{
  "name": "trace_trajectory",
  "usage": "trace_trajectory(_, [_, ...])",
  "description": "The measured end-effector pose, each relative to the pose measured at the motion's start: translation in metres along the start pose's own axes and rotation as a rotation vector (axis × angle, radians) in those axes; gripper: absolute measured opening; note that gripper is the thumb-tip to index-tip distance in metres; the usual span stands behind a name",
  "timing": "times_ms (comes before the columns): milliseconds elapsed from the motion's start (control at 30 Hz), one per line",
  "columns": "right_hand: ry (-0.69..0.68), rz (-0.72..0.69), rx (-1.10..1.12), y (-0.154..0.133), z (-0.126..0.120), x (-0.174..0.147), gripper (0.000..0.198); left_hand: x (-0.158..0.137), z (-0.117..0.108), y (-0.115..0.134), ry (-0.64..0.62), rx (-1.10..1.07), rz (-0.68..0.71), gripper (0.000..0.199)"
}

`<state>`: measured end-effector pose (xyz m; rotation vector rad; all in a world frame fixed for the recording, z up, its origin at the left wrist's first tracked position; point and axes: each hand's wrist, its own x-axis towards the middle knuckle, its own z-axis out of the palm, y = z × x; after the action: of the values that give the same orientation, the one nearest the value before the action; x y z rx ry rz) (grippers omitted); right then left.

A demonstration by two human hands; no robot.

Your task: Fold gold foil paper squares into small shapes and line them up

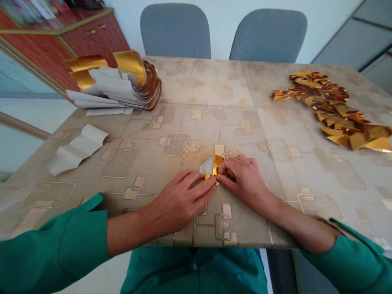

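Gold paper [209, 166] sits between both hands, near table [232, 94] front edge, mid-span. Right hand [247, 176] pinches its right side; left hand [180, 199] touches near-left edge, clamp unclear. Long axis unclear.

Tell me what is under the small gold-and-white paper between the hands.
Around the paper, the patterned tablecloth shows. What lies directly beneath is covered by the paper itself, the left hand and the right hand, so I cannot tell.
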<state>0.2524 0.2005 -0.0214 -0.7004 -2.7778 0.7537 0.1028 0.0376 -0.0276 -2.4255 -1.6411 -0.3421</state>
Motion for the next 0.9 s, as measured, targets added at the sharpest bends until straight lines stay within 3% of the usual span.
trace_trajectory(367, [0.040,0.034,0.024,0.017,-0.008,0.000,0.017,0.003,0.002,-0.002,0.067,-0.080,0.035,0.034])
trace_trajectory(600, [0.046,0.024,-0.010,0.014,-0.005,-0.001,0.017,0.004,0.002,-0.001,0.057,-0.071,0.025,0.033])
trace_trajectory(733, [-0.003,0.031,0.040,0.021,-0.008,0.002,0.022,0.003,0.003,-0.002,0.055,-0.092,0.025,0.033])
trace_trajectory(800, [-0.023,-0.008,0.094,0.027,-0.013,0.006,0.023,0.003,0.003,-0.003,0.055,-0.107,0.025,0.031])
trace_trajectory(900, [-0.027,-0.223,0.112,0.034,-0.020,0.010,0.019,0.006,0.003,-0.006,0.054,-0.114,0.030,0.028])
